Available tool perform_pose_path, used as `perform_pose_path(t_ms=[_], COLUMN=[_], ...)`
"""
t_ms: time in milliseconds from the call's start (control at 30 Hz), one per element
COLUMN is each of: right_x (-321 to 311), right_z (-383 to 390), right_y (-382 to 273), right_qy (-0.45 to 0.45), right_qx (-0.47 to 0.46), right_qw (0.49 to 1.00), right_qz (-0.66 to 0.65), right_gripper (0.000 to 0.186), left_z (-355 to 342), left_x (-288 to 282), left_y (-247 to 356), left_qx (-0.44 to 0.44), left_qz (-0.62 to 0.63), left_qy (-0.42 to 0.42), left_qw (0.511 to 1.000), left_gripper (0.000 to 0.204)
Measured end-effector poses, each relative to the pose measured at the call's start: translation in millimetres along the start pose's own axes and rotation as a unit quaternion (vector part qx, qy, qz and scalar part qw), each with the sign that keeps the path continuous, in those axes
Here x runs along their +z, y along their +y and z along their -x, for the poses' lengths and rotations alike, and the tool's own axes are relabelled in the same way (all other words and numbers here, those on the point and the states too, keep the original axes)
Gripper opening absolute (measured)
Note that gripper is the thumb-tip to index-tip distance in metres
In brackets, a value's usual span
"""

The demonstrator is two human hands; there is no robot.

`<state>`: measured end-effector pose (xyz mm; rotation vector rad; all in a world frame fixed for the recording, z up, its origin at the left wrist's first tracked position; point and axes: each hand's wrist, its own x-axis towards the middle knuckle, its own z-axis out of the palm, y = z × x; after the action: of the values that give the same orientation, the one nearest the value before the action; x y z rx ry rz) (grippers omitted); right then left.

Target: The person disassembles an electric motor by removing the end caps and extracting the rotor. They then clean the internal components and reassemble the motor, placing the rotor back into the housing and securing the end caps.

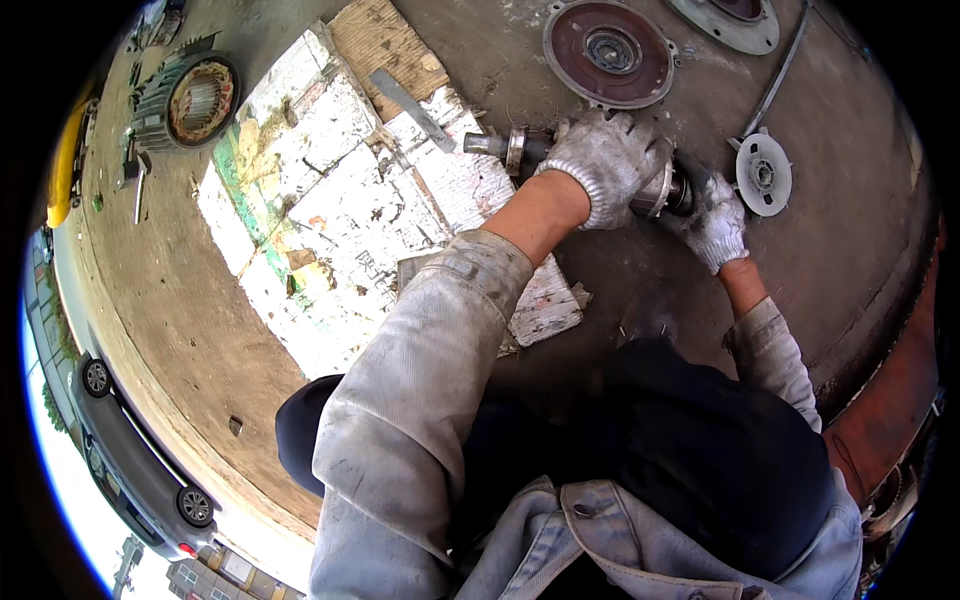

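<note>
Pointing left, metal shaft (486,144), axis near-crosswise

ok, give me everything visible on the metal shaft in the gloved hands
The metal shaft looks like dull grey steel, its plain round end pointing left. Next to that end sits a brownish collar, then a darker stretch. The gloved left hand covers its middle; beyond shows a wider, brighter round part and a dark section by the gloved right hand. It slopes slightly down to the right in view. Both gloves touch it; any support beneath is unclear.
</note>
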<state>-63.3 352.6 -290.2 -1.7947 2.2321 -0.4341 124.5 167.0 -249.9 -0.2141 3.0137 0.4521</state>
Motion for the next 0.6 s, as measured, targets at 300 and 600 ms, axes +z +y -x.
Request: perform_pose_path(t_ms=[300,600], right_x=[-1,-18], right_z=[1,-2], right_y=[-3,12], right_qy=[-0.016,-0.057], right_qx=[0.023,0.006], right_qw=[1.000,0.990], right_qz=[0.008,-0.129], right_gripper=[0.091,0.084], left_z=[65,118], left_x=[0,34], left_y=[-112,-114], left_qx=[-0.172,-0.300], left_qz=[0.203,0.520], left_qy=[0.094,0.048], left_qw=[0.959,0.799], left_gripper=[0.058,0.060])
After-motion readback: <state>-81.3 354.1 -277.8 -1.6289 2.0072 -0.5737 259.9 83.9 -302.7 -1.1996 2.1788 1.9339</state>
